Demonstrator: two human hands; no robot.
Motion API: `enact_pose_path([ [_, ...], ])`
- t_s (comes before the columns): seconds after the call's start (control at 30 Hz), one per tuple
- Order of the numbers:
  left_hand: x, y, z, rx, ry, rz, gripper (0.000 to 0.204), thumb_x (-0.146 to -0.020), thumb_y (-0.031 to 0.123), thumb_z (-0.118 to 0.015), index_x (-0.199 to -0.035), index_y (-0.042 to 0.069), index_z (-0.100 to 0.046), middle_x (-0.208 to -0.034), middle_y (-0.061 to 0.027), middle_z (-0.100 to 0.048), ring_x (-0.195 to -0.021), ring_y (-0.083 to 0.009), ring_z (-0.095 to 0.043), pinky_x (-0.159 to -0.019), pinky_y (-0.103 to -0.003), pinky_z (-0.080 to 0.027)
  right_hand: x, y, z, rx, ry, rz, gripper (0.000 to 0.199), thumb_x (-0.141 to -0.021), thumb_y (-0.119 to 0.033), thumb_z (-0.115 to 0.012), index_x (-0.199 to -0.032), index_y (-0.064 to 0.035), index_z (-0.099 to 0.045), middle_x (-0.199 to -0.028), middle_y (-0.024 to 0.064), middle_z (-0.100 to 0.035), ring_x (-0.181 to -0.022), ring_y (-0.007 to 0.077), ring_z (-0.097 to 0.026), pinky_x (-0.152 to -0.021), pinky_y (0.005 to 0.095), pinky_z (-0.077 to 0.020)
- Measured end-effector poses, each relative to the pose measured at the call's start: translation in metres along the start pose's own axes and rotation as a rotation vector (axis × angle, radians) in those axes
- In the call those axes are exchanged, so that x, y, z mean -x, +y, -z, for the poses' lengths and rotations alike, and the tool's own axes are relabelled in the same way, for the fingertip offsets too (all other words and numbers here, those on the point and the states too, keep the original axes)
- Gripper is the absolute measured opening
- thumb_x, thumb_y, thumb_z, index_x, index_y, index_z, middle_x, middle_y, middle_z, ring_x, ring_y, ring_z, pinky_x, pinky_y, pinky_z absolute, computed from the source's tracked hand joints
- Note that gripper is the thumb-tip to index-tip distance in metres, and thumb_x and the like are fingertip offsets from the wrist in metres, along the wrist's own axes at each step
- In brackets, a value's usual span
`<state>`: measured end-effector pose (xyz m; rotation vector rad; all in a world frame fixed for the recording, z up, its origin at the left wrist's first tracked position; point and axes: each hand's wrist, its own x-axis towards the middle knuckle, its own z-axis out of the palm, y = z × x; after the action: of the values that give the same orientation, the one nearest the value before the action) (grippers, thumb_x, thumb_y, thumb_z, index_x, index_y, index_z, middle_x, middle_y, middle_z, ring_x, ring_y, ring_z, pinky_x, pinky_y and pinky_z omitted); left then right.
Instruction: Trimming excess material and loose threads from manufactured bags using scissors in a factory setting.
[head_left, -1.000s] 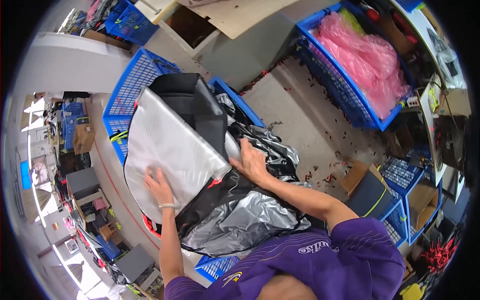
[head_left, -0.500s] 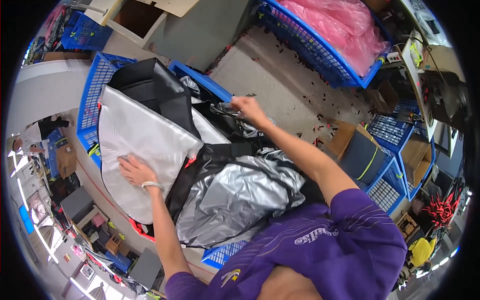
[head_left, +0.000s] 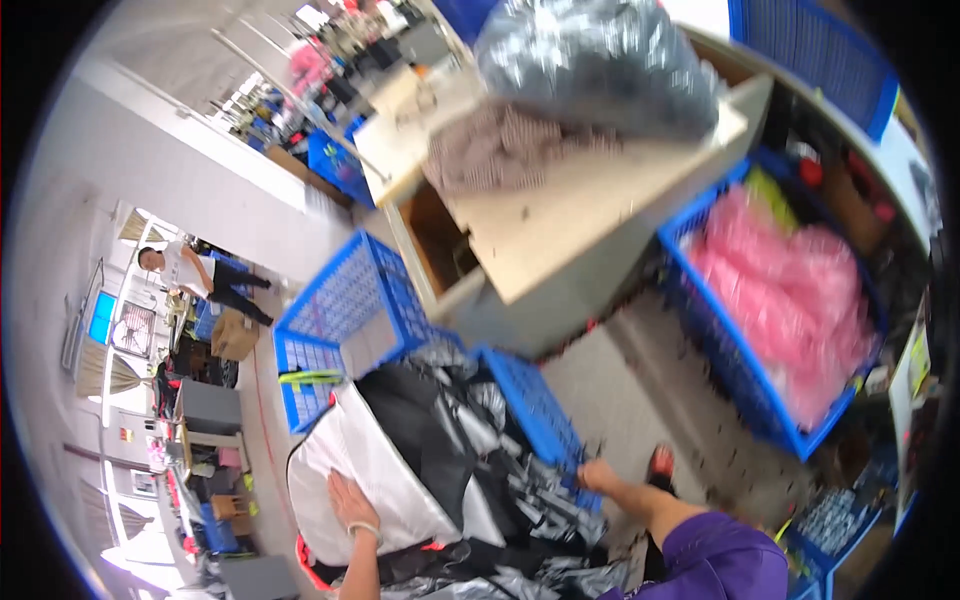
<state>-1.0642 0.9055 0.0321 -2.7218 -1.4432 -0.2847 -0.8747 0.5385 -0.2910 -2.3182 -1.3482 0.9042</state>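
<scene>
My left hand [head_left: 352,502], fingers stretched out, lies flat on a pale silver-white fabric panel [head_left: 380,455] with dark edging and small red tabs. The panel belongs to a heap of sewn covers, with black fabric [head_left: 415,405] beside it and crinkled silver fabric [head_left: 545,510] to the right. This heap fills a blue plastic basket [head_left: 535,405], whose far right rim shows. At that rim my right hand [head_left: 598,477] is closed, its fingers curled on the edge; blur hides the fingertips.
Beyond the heap stands an open blue crate [head_left: 345,300] with a yellow-green strap. A wooden-topped table [head_left: 580,210] bears a bulging clear bag [head_left: 600,65] and brown cloth [head_left: 490,150]. Pink plastic film [head_left: 780,300] fills another blue basket [head_left: 725,365] at right. A person [head_left: 190,270] stands far left.
The view has tilted up, bringing the table, bag and crate into sight. My left hand still lies on the pale panel; my right hand remains closed by the basket's rim.
</scene>
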Motion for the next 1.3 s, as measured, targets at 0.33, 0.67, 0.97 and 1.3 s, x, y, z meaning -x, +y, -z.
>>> enact_pose_path([
  [0.33, 0.019, 0.034, 0.035, 0.138, -0.223, 0.739, 0.065, -0.092, 0.059, -0.022, -0.147, 0.026, -0.013, -0.153, -0.0105, -0.009, -0.139, -0.0363, -0.009, -0.105, -0.063, -0.012, 0.21, 0.027, 0.243, 0.057, -0.347, 0.037, 0.033, -0.084, -0.034, -0.05, -0.085, -0.0038, -0.063, -0.071, 0.018, -0.065, -0.06, 0.0296, -0.066, -0.06, 0.0424, -0.053],
  [0.67, 0.126, 0.261, 0.103, 0.388, -0.14, -0.349, 0.041, -0.063, 0.02, -0.07, -0.097, 0.002, -0.056, -0.096, -0.0199, -0.054, -0.099, -0.0399, -0.048, -0.087, -0.046, -0.04, 0.182, -0.087, 0.354, -0.116, -0.711, 0.508, 0.043, -0.08, -0.048, -0.056, -0.09, -0.0077, -0.067, -0.081, 0.0145, -0.067, -0.081, 0.0327, -0.064, -0.07, 0.0459, -0.0492],
  [0.97, 0.188, 0.363, 0.044, 0.495, -1.161, -0.496, 0.042, -0.08, 0.039, -0.055, -0.108, 0.009, -0.063, -0.102, -0.022, -0.063, -0.102, -0.0388, -0.058, -0.086, -0.044, -0.046, 0.158, -0.032, 0.353, 0.13, -0.464, 0.585, 0.043, -0.075, -0.032, -0.059, -0.112, -0.0104, -0.061, -0.091, 0.0177, -0.066, -0.088, 0.0354, -0.063, -0.072, 0.0467, -0.05],
  [1.3, 0.157, 0.375, -0.03, 0.104, -1.068, -0.194, 0.049, -0.081, 0.05, -0.051, -0.096, 0.007, -0.068, -0.099, -0.0254, -0.063, -0.101, -0.0398, -0.058, -0.084, -0.047, -0.047, 0.111, -0.025, 0.411, 0.181, -0.431, 0.611, 0.035, -0.07, -0.029, -0.064, -0.097, -0.0063, -0.066, -0.089, 0.018, -0.066, -0.085, 0.0331, -0.065, -0.068, 0.0451, -0.0507],
])
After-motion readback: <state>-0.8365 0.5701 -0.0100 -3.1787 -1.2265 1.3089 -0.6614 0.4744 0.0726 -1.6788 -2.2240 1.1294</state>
